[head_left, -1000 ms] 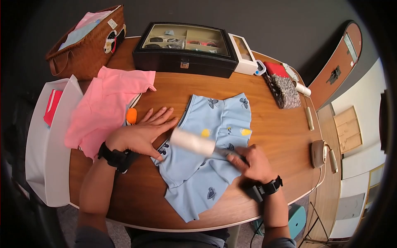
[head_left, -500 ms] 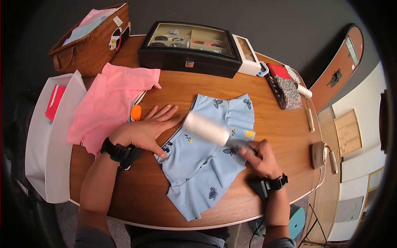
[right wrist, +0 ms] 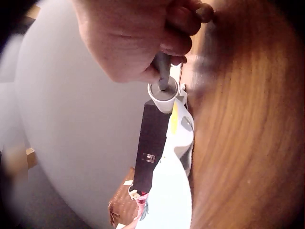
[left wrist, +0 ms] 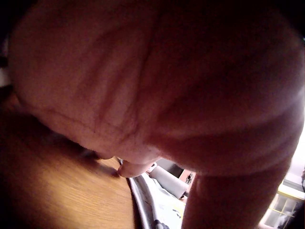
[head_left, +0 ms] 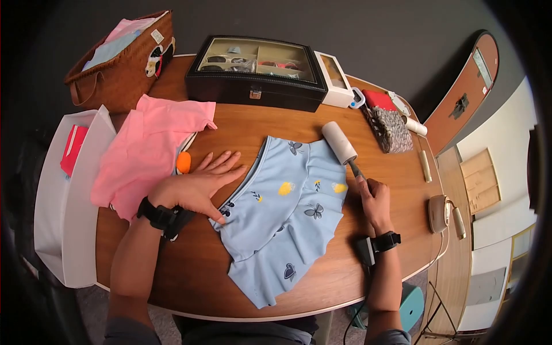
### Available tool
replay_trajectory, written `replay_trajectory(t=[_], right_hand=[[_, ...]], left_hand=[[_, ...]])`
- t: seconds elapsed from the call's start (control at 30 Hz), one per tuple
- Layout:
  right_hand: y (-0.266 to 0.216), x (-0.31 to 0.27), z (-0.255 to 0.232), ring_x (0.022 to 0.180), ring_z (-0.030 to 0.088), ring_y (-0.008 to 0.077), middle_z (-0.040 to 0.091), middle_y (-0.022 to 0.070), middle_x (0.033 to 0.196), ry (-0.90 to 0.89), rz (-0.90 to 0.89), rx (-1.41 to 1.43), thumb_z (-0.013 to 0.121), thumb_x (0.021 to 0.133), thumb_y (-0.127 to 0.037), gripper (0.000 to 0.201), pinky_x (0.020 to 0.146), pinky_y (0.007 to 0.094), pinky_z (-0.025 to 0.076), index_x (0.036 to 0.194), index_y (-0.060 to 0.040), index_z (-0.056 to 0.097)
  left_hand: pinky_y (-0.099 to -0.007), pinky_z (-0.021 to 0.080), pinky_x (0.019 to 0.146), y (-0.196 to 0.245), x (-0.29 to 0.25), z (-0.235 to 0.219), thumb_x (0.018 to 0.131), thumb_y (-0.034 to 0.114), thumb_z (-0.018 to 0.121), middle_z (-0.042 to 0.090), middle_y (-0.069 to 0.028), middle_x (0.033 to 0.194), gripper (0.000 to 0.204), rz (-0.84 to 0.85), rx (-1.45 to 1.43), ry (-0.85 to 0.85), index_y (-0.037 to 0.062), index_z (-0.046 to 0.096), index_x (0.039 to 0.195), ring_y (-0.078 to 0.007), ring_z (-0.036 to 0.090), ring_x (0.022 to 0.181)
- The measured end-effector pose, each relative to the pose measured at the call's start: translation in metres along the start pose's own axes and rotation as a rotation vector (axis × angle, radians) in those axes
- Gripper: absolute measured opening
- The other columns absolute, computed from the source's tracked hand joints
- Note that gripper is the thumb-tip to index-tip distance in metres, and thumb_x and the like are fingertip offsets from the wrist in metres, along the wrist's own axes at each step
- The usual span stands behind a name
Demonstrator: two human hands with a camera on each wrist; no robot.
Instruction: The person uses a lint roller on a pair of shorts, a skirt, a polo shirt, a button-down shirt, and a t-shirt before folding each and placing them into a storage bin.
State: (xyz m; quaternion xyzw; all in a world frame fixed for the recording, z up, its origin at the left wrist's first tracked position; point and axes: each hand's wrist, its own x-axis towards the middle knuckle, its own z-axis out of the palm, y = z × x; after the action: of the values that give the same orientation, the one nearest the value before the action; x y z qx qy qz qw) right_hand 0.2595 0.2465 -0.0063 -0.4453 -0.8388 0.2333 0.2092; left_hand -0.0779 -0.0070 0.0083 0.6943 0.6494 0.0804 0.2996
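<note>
A light blue skirt [head_left: 270, 221] with butterfly and yellow prints lies spread on the wooden table. My left hand [head_left: 198, 187] rests with fingers spread on the wood beside its waistband, the thumb on the cloth. In my right hand [head_left: 375, 201] is the grey handle of a lint roller [head_left: 339, 142], gripped with curled fingers. Its white roll overlaps the skirt's far right hem in the head view. From the right wrist, the end of the roll [right wrist: 164, 98] shows just beyond the knuckles. The palm fills most of the left wrist view.
Left of the skirt lie a pink garment [head_left: 144, 146], an orange oval item [head_left: 183, 163] and a white bin [head_left: 77, 230]. Behind stand a brown basket [head_left: 115, 77] and a black glasses case [head_left: 253, 95]. A knitted item [head_left: 391, 129] and a small corded appliance [head_left: 439, 214] sit at the right.
The lint roller has moved from over the skirt's middle to its far right hem, turning to point away from me. My left hand has stayed by the waistband.
</note>
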Motion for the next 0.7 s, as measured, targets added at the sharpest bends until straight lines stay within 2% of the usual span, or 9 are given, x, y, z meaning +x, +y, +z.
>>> replay_trajectory(t=[0.07,0.17,0.27,0.3,0.33,0.43,0.53,0.63,0.7], right_hand=[[-0.007,-0.001,-0.002,0.051,0.033,0.0138,0.038,0.0065,0.051,0.032,-0.024,0.040,0.063,0.094,-0.034,0.048,0.048,0.0358,0.030,0.065,0.0033,0.054],[-0.048,-0.026,-0.011,0.056,0.032,0.0069,0.038,-0.0045,0.056,-0.295,-0.048,0.457,0.063,0.095,-0.031,0.045,0.049,0.0301,0.025,0.065,0.0009,0.053],[-0.059,-0.031,-0.014,0.050,0.036,0.0192,0.040,0.0110,0.054,-0.618,-0.384,0.285,0.066,0.092,-0.030,0.041,0.049,0.0357,0.030,0.068,0.0009,0.056],[-0.067,-0.034,-0.013,0.051,0.039,0.0283,0.041,0.0183,0.057,-0.683,-0.419,0.194,0.068,0.091,-0.031,0.040,0.050,0.0392,0.033,0.069,0.0010,0.058],[-0.067,-0.035,-0.011,0.052,0.042,0.0304,0.043,0.0187,0.056,-0.738,-0.435,0.103,0.066,0.092,-0.034,0.042,0.051,0.0402,0.035,0.070,0.0013,0.060],[-0.059,-0.030,-0.008,0.051,0.042,0.0306,0.044,0.0191,0.055,-0.695,-0.398,0.087,0.065,0.093,-0.037,0.044,0.051,0.0411,0.036,0.071,0.0018,0.062],[-0.049,-0.024,-0.006,0.049,0.045,0.0287,0.050,0.0196,0.056,-0.330,-0.098,0.084,0.063,0.093,-0.039,0.047,0.052,0.0410,0.039,0.072,0.0035,0.063],[-0.034,-0.014,-0.001,0.049,0.046,0.0269,0.051,0.0192,0.056,-0.129,-0.030,-0.015,0.063,0.093,-0.037,0.047,0.053,0.0401,0.041,0.071,0.0037,0.062],[-0.028,-0.011,0.000,0.048,0.040,0.0204,0.044,0.0146,0.053,0.030,0.029,-0.050,0.063,0.094,-0.035,0.046,0.049,0.0382,0.036,0.068,0.0030,0.059]], left_hand=[[-0.0469,-0.004,0.120,-0.003,0.000,0.002,0.066,0.038,0.087,-0.004,-0.0239,0.162,0.121,0.004,-0.013,-0.001,0.0100,0.012,0.157,-0.0346,-0.010,0.150],[-0.0471,-0.005,0.120,-0.003,0.000,0.002,0.066,0.039,0.087,-0.003,-0.0242,0.162,0.122,0.012,-0.015,0.002,0.0097,0.012,0.157,-0.0341,-0.011,0.150],[-0.0472,-0.006,0.120,-0.003,-0.001,0.002,0.066,0.040,0.086,-0.004,-0.0241,0.162,0.122,0.017,-0.010,-0.007,0.0099,0.011,0.157,-0.0338,-0.011,0.151],[-0.0472,-0.006,0.120,-0.002,0.000,0.000,0.067,0.040,0.086,-0.004,-0.0240,0.162,0.122,0.023,-0.006,-0.008,0.0100,0.011,0.157,-0.0337,-0.011,0.151],[-0.0472,-0.006,0.120,-0.001,0.000,0.000,0.067,0.040,0.086,-0.004,-0.0240,0.162,0.122,0.025,0.000,-0.006,0.0100,0.011,0.157,-0.0337,-0.011,0.151],[-0.0475,-0.005,0.120,-0.002,0.000,0.001,0.066,0.037,0.087,-0.006,-0.0233,0.162,0.122,0.009,-0.021,-0.007,0.0101,0.010,0.157,-0.0341,-0.011,0.150],[-0.0468,-0.003,0.120,0.001,0.000,-0.002,0.070,0.040,0.084,-0.003,-0.0250,0.162,0.118,0.012,0.018,-0.029,0.0059,0.011,0.156,-0.0340,-0.011,0.150],[-0.0470,-0.005,0.120,0.000,0.000,0.000,0.067,0.040,0.087,-0.005,-0.0233,0.162,0.122,0.005,-0.006,-0.016,0.0106,0.010,0.157,-0.0342,-0.011,0.150],[-0.0473,-0.004,0.120,0.000,0.000,0.001,0.066,0.039,0.087,-0.005,-0.0235,0.162,0.122,0.007,-0.006,-0.007,0.0106,0.011,0.157,-0.0345,-0.010,0.150]])
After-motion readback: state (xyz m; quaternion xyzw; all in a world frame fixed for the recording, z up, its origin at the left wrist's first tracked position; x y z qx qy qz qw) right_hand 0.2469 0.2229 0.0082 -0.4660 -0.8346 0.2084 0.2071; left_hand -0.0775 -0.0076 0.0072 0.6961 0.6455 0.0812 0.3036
